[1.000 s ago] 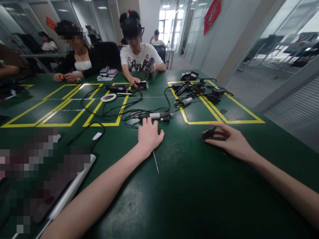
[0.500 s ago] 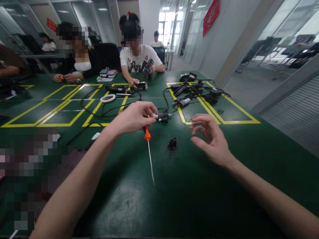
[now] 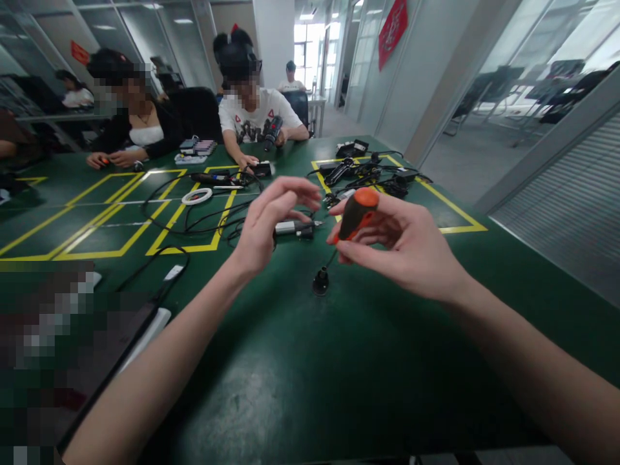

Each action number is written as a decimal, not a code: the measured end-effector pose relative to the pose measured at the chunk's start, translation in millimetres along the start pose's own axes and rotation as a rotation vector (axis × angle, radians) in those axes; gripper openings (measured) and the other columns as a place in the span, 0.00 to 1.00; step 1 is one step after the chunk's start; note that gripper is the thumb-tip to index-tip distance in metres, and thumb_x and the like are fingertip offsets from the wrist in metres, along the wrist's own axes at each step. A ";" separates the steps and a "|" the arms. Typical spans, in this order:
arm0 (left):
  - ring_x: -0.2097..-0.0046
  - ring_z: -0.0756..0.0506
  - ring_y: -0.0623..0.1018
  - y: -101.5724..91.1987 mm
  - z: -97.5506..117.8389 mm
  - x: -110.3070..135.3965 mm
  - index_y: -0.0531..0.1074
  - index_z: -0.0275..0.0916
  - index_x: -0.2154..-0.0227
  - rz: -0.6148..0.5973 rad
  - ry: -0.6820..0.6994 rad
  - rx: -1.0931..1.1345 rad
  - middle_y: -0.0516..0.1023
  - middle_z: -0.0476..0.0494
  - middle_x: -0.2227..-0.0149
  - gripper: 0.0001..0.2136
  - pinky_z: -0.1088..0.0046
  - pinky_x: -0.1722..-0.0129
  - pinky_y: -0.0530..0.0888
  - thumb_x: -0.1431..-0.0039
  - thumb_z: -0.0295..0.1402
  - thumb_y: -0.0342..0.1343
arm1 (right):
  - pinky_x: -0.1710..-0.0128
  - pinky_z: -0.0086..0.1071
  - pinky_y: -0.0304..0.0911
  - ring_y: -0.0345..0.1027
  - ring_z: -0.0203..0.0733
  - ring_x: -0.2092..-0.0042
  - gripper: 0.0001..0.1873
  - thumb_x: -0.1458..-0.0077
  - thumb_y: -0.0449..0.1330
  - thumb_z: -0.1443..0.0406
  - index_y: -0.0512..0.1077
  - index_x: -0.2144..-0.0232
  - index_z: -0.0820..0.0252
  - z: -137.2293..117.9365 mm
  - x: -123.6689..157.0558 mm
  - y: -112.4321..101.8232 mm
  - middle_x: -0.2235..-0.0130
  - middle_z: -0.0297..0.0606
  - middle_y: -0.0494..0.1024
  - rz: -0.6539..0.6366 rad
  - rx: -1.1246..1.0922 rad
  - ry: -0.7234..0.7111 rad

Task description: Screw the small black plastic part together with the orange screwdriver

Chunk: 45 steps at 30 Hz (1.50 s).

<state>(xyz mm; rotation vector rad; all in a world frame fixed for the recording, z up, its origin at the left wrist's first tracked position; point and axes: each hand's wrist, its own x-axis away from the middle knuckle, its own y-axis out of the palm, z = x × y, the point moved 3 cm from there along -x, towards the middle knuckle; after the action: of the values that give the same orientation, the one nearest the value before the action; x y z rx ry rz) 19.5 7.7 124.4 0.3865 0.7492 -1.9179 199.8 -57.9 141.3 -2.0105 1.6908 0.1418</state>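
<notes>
My right hand (image 3: 407,248) is closed round the orange and black handle of a screwdriver (image 3: 356,213), held above the green table (image 3: 300,374). The thin shaft slants down towards a small black part (image 3: 320,282) standing on the table; I cannot tell whether the tip touches it. My left hand (image 3: 271,219) hovers just left of the handle with its fingers spread and nothing in them. Behind my hands lies a silver and black power tool (image 3: 293,227) with a cable.
Yellow tape boxes mark the table. Black cables (image 3: 194,216), a white ring (image 3: 197,196) and a heap of black tools (image 3: 368,174) lie further back. Two people sit across the table, one holding a drill (image 3: 271,129). A flat pale-edged device (image 3: 140,336) lies at left.
The screwdriver has passed from my left hand to my right hand, which now grips its handle. My left hand has opened. The view has shifted slightly left.
</notes>
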 end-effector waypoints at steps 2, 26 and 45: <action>0.45 0.41 0.80 4.4 -37.3 2.5 0.75 0.39 0.52 -0.301 -0.230 0.121 0.81 0.39 0.48 0.14 0.65 0.51 0.79 0.35 0.33 0.48 | 0.67 0.39 0.74 0.75 0.41 0.69 0.18 0.46 0.71 0.58 0.74 0.55 0.51 -0.3 0.5 -8.2 0.67 0.31 0.79 -0.017 0.022 -0.011; 0.66 0.50 0.75 24.8 -93.1 30.9 0.84 0.37 0.59 -0.744 -0.533 0.232 0.84 0.45 0.62 0.16 0.75 0.63 0.70 0.51 0.35 0.74 | 0.66 0.33 0.76 0.78 0.39 0.69 0.10 0.43 0.65 0.67 0.68 0.59 0.57 29.4 -4.8 8.1 0.69 0.32 0.80 -0.017 0.024 -0.178; 0.65 0.50 0.75 28.4 -95.3 33.1 0.81 0.37 0.67 -0.731 -0.575 0.285 0.81 0.50 0.67 0.15 0.74 0.61 0.71 0.59 0.32 0.77 | 0.57 0.35 0.77 0.79 0.41 0.60 0.35 0.47 0.66 0.72 0.64 0.38 0.51 23.2 -3.1 -0.7 0.60 0.31 0.79 -0.083 0.032 -0.207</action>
<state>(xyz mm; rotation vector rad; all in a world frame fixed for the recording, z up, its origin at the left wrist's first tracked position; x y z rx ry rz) 24.6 38.0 24.2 -0.3261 0.2296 -2.6539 205.3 -45.0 122.7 -1.9652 1.4702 0.2826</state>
